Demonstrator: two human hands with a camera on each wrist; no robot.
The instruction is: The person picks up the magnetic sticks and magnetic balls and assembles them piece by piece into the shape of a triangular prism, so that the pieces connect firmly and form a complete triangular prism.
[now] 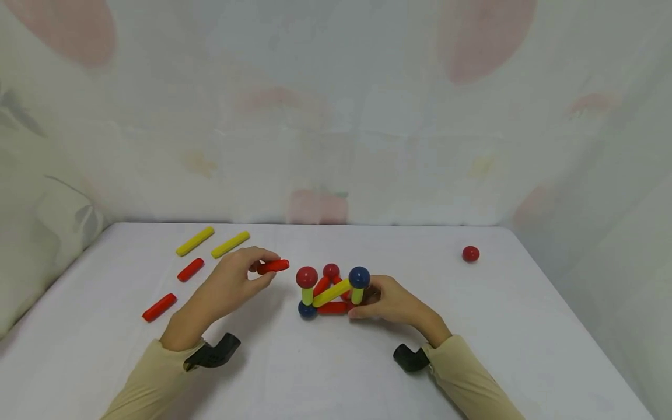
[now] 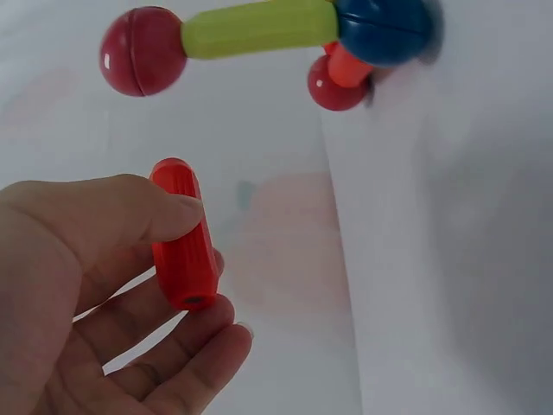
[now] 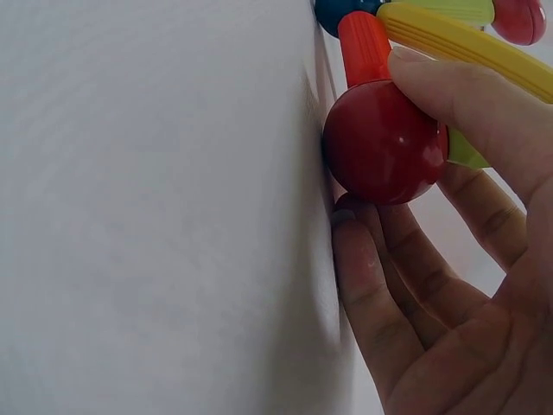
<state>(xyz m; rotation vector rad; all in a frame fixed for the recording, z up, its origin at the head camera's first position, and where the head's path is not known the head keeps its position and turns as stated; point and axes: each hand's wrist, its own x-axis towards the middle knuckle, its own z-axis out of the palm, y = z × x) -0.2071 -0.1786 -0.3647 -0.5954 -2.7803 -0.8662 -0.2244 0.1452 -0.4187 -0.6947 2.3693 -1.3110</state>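
My left hand point(image 1: 228, 289) pinches a short red rod point(image 2: 183, 242) between thumb and fingers, raised above the table left of a ball-and-rod frame. That frame has a base of red rods point(image 1: 333, 307) joined by balls, including a blue ball point(image 1: 307, 310) at front left. Short green rods point(image 1: 307, 296) stand upright, topped by a red ball point(image 1: 307, 277) on the left and a blue ball point(image 1: 359, 277) on the right. A longer yellow rod point(image 1: 332, 293) slants across. At the front right corner, my right hand point(image 1: 394, 300) holds the base's dark red ball point(image 3: 380, 143) with thumb and fingers.
Two yellow rods point(image 1: 195, 241) and two red rods point(image 1: 160, 307) lie on the white table point(image 1: 315, 373) at left. One loose red ball point(image 1: 471, 254) sits at the back right. A patterned cloth point(image 1: 336, 116) hangs behind the table.
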